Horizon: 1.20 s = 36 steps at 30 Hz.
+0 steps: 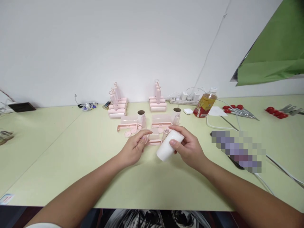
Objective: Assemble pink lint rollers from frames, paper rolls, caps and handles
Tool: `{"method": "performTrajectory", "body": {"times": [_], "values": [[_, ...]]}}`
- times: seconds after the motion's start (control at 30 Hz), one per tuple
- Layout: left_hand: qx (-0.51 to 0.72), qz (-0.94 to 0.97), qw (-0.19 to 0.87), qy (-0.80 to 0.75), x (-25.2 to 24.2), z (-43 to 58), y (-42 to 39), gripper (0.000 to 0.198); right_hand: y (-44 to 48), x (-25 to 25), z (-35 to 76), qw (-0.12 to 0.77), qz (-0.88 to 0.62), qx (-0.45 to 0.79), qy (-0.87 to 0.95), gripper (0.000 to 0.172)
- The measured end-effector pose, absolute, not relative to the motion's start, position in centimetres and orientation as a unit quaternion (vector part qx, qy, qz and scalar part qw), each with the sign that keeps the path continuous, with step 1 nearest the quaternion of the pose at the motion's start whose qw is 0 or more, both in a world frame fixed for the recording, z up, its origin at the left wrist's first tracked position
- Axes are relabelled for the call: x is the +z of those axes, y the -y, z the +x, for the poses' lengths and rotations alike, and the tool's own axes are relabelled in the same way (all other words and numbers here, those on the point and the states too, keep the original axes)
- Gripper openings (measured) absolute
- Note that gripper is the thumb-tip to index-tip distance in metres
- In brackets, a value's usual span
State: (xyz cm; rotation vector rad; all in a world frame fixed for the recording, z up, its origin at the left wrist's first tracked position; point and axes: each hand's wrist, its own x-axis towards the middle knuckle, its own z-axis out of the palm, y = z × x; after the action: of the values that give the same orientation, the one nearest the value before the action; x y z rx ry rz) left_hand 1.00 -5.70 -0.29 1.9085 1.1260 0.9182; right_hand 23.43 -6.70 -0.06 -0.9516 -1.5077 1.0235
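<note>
My right hand (191, 147) is wrapped round a white paper roll (167, 148), which tilts with its lower end toward me. My left hand (136, 147) is closed in a pinch left of the roll; a small pale piece seems to show at the fingertips, too little to name. Just beyond my hands lie a pink open tray-like case (154, 142) and a clear pinkish handle (165, 134), partly hidden by the roll. Behind are another pink case half (127, 127), a second one (161, 124), pink round caps (127, 134) and two upright rolls with brown cores (141, 114).
Pink assembled rollers (117, 109) stand in two groups by the wall. To the right are a drink bottle (206, 103), a power strip (182, 101), a blurred-out phone-like object (237, 152), cables and red-handled tools (239, 110). A green sheet (273, 47) hangs upper right.
</note>
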Motion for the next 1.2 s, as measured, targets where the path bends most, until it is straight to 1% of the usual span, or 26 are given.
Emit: {"method": "performTrajectory", "body": {"times": [0.13,0.23,0.37,0.57,0.73,0.87,1.0,1.2], "values": [[0.431,0.651,0.466,-0.416,-0.2,1.1,5.4,0.032,6.4,-0.3,23.4,0.546,-0.394,0.464,0.576,0.039],[0.474,0.59,0.496,-0.426,0.0,1.1,5.3,0.037,6.2,-0.3,23.4,0.575,-0.371,0.483,0.547,0.034],[0.512,0.585,0.473,-0.414,0.1,1.2,5.4,0.042,6.3,0.0,23.3,0.595,-0.345,0.488,0.538,0.035],[0.504,0.634,0.468,-0.354,-1.0,1.9,6.2,0.033,6.9,-0.3,22.7,0.579,-0.342,0.497,0.549,0.033],[0.513,0.626,0.463,-0.362,-1.3,2.2,6.4,0.031,7.2,-0.7,22.6,0.552,-0.355,0.504,0.562,0.028],[0.559,0.598,0.447,-0.362,-1.3,2.5,6.6,0.03,7.3,-0.6,22.4,0.519,-0.355,0.537,0.562,0.034],[0.58,0.584,0.43,-0.372,-1.3,2.8,6.9,0.031,7.4,-0.5,22.1,0.51,-0.361,0.542,0.561,0.041],[0.598,0.582,0.411,-0.366,-1.1,2.9,7.1,0.029,7.5,-0.6,22.3,0.504,-0.368,0.537,0.568,0.041]]}}
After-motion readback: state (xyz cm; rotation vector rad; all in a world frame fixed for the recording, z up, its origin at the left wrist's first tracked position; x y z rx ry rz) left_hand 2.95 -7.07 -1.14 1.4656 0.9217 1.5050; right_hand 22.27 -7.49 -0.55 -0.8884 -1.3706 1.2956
